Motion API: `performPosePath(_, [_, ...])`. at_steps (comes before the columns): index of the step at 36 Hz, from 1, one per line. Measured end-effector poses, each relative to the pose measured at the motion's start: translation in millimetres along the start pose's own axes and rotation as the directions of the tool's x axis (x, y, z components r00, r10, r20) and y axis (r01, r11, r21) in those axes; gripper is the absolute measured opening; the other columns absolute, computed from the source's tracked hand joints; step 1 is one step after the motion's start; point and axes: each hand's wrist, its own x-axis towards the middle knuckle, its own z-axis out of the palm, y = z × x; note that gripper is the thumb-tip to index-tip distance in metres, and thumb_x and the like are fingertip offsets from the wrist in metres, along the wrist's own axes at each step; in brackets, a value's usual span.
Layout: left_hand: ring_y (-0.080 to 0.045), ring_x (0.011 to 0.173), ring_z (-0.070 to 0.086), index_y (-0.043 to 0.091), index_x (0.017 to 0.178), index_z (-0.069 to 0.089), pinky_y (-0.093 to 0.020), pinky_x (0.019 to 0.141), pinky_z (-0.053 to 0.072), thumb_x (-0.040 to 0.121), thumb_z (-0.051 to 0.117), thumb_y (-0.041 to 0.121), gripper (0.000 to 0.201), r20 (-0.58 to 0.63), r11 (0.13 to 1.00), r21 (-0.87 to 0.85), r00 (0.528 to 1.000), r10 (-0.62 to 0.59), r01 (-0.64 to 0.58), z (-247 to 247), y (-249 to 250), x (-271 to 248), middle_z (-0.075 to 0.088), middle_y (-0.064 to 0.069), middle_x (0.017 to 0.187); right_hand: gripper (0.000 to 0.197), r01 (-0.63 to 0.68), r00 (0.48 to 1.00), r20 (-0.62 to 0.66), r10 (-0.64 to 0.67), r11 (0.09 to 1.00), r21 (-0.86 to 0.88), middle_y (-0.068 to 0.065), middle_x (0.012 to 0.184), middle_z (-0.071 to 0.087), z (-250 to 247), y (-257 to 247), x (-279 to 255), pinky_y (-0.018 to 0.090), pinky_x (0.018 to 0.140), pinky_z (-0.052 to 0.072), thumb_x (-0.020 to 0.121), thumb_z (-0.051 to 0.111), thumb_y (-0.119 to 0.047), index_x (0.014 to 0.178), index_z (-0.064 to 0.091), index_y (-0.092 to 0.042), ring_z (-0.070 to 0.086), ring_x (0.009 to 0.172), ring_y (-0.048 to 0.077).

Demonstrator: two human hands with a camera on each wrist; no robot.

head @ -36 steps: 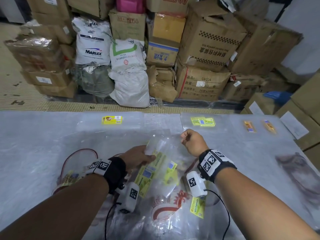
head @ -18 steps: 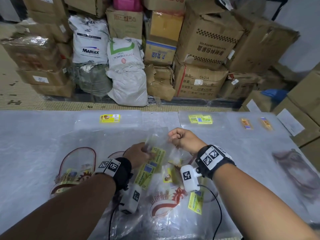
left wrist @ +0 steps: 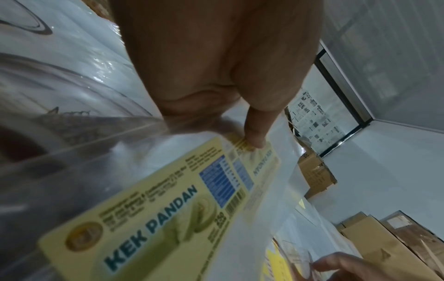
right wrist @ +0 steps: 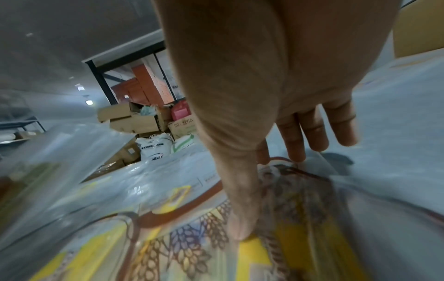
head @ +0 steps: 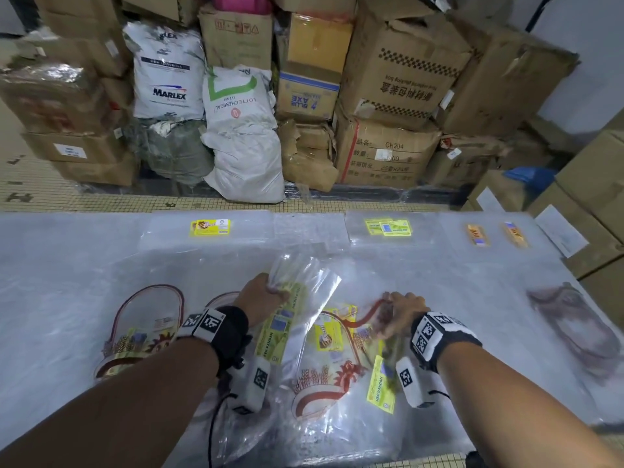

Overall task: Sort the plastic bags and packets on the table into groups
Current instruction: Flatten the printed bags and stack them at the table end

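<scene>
Left hand (head: 261, 298) pinches a clear bag (head: 297, 298) labelled "KEK PANDAN".

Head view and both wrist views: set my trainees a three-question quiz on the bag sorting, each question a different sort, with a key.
1. True or false: the left hand holds the clear plastic bag with the green KEK PANDAN label.
2. Which describes the right hand? A) a closed fist B) fingers spread over the clear bag printed with brown wheat ears C) off the table
3. Fill in: the white sack behind the table reads ____.

Key: 1 true; 2 B; 3 MARLEX
</scene>
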Motion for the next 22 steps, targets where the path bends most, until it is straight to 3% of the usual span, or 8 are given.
performPosePath(2, [-0.020, 0.083, 0.058, 0.013, 0.094, 0.051, -0.028, 0.061, 0.044, 0.089, 0.065, 0.023, 0.017, 0.003, 1.000, 0.000, 1.000, 0.007, -0.007, -0.1, 0.7, -0.7, 0.060, -0.003, 0.092, 0.094, -0.007, 1.000, -0.031, 0.008, 1.000, 0.008, 0.009, 0.137, 0.043, 5.1, 2.2, 1.5, 0.039, 0.104, 0.044, 0.069, 0.084, -0.044, 0.144, 0.033, -0.018, 0.040, 0.130, 0.029])
performPosePath(6, [-0.024, 0.088, 0.065, 0.013, 0.097, 0.058, -0.032, 0.069, 0.049, 0.088, 0.066, 0.028, 0.019, 0.023, 1.000, -0.012, 0.999, 0.022, -0.021, 0.4, -0.6, 2.4, 0.065, -0.005, 0.094, 0.082, 0.015, 0.999, -0.034, -0.013, 0.997, 0.073, 0.006, 0.130, 0.049, 7.3, 4.8, -1.0, 0.038, 0.101, 0.044, 0.070, 0.083, -0.044, 0.136, 0.043, -0.018, 0.043, 0.125, 0.028])
performPosePath(12, [-0.023, 0.090, 0.066, 0.016, 0.100, 0.059, -0.038, 0.079, 0.054, 0.087, 0.068, 0.031, 0.021, 0.045, 0.999, -0.047, 0.999, 0.027, -0.025, 1.7, 3.1, 5.4, 0.068, -0.003, 0.096, 0.049, 0.023, 0.997, -0.070, -0.018, 0.997, 0.073, 0.006, 0.128, 0.052, 4.6, 6.4, 1.3, 0.035, 0.096, 0.043, 0.086, 0.069, -0.033, 0.127, 0.046, -0.018, 0.043, 0.122, 0.027])
performPosePath(15, [-0.023, 0.091, 0.067, 0.019, 0.097, 0.061, -0.043, 0.085, 0.055, 0.086, 0.068, 0.033, 0.019, 0.070, 0.998, -0.037, 0.996, 0.048, -0.046, 2.4, 6.5, 6.6, 0.070, -0.003, 0.096, 0.017, 0.088, 0.988, -0.141, -0.070, 0.988, 0.126, 0.004, 0.112, 0.061, -2.0, 5.0, -1.2, 0.032, 0.086, 0.040, 0.088, 0.063, -0.028, 0.098, 0.050, -0.027, 0.046, 0.112, 0.026])
performPosePath(17, [-0.023, 0.089, 0.067, 0.024, 0.088, 0.059, -0.042, 0.086, 0.054, 0.089, 0.068, 0.029, 0.010, 0.084, 0.997, -0.031, 0.994, 0.069, -0.067, 3.7, 10.9, 4.8, 0.069, -0.002, 0.094, 0.025, 0.116, 0.981, -0.177, -0.083, 0.976, 0.186, 0.001, 0.101, 0.061, -6.4, 0.9, -0.5, 0.031, 0.083, 0.041, 0.087, 0.064, -0.023, 0.078, 0.042, -0.029, 0.048, 0.104, 0.024])
performPosePath(20, [-0.021, 0.084, 0.065, 0.027, 0.081, 0.058, -0.035, 0.080, 0.053, 0.092, 0.067, 0.022, 0.015, 0.127, 0.995, -0.058, 0.988, 0.088, -0.081, 6.6, 16.7, 2.4, 0.067, 0.004, 0.085, 0.018, 0.195, 0.972, -0.188, -0.140, 0.928, 0.318, 0.003, 0.097, 0.064, -17.0, -6.1, 1.9, 0.035, 0.088, 0.049, 0.086, 0.065, -0.016, 0.084, 0.049, -0.026, 0.059, 0.098, 0.025])
performPosePath(22, [-0.020, 0.082, 0.065, 0.024, 0.082, 0.059, -0.030, 0.074, 0.052, 0.093, 0.066, 0.019, 0.014, 0.163, 0.992, -0.086, 0.981, 0.107, -0.094, 8.1, 20.3, -1.4, 0.067, 0.004, 0.083, 0.014, 0.279, 0.955, -0.210, -0.209, 0.872, 0.402, 0.002, 0.091, 0.060, -23.6, -11.2, 1.4, 0.030, 0.082, 0.048, 0.087, 0.066, -0.012, 0.092, 0.054, -0.019, 0.057, 0.087, 0.021])
